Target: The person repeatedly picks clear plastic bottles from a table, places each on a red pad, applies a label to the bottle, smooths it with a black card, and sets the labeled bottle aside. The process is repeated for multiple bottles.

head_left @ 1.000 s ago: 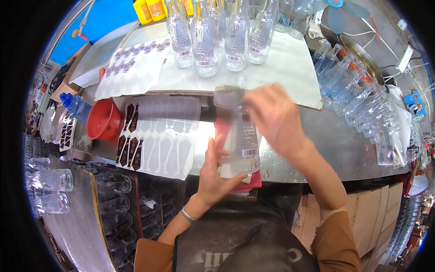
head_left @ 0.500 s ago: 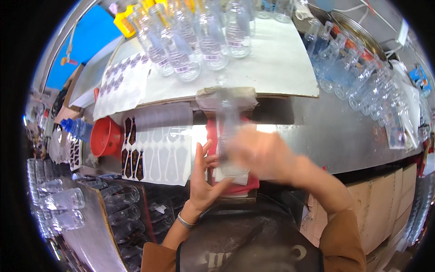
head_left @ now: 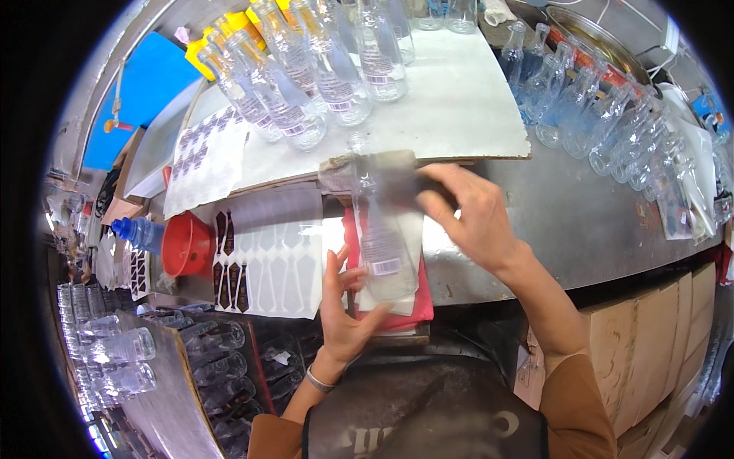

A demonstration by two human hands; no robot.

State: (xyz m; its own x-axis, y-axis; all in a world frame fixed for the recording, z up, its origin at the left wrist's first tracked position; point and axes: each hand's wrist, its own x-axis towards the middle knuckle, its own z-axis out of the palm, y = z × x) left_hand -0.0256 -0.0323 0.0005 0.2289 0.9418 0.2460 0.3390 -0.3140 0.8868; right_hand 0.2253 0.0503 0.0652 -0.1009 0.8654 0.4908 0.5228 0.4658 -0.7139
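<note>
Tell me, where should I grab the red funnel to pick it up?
Probably by the rim of the red funnel, coming from above. It rests by the label sheets with its wide mouth showing, so the edge is the easiest part to pinch.

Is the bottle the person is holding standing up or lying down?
Lying down. The clear bottle rests lengthwise over the red pad, its neck pointing away, with the left hand at its base and the right hand beside it.

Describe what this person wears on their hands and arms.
Both hands are bare, no gloves. The left hand has a thin silver bangle at the wrist. The right hand has a bare forearm; a brown sleeve starts higher up.
</note>
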